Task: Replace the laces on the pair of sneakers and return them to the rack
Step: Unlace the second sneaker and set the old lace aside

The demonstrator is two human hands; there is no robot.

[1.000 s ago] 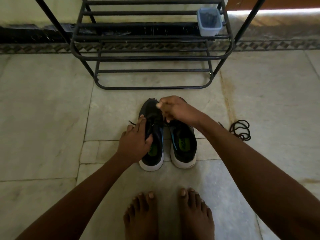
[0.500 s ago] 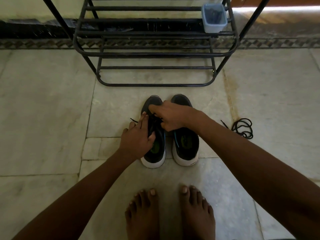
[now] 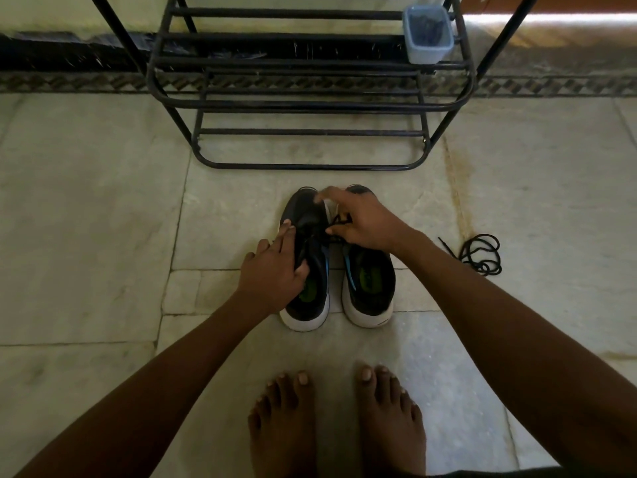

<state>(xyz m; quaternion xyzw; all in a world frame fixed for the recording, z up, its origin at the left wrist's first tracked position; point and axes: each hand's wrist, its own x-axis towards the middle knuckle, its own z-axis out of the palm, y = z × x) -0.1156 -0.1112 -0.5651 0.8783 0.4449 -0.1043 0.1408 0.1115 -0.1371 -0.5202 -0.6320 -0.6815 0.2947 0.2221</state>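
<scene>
Lacing is underway on the left sneaker (image 3: 307,260), which is stood on the marble floor (image 3: 89,215) toe toward the shoe rack (image 3: 310,105), long axis running away from the person, just beside the right sneaker (image 3: 368,284) and parallel to it. The left hand (image 3: 272,270) is pressed down on the left sneaker's outer side and collar, fingers laid straight along the upper, thumb hooked at the opening; shoe is steadied, not lifted. The right hand (image 3: 362,222) is reached across over the gap between the two shoes, and a black lace (image 3: 339,220) is pinched between thumb and curled fingers, index pointed out over the toe. Lace is judged to run from the left sneaker's eyelets rightward and slightly up, so the right hand is the nearer one for the next threading pull; exact eyelet cannot be told. A loose black lace (image 3: 481,253) is left coiled on the floor well to the right, apart from both shoes. A blue plastic container (image 3: 427,34) is sat on a rack shelf. Bare feet (image 3: 337,422) are seen near the heels.
</scene>
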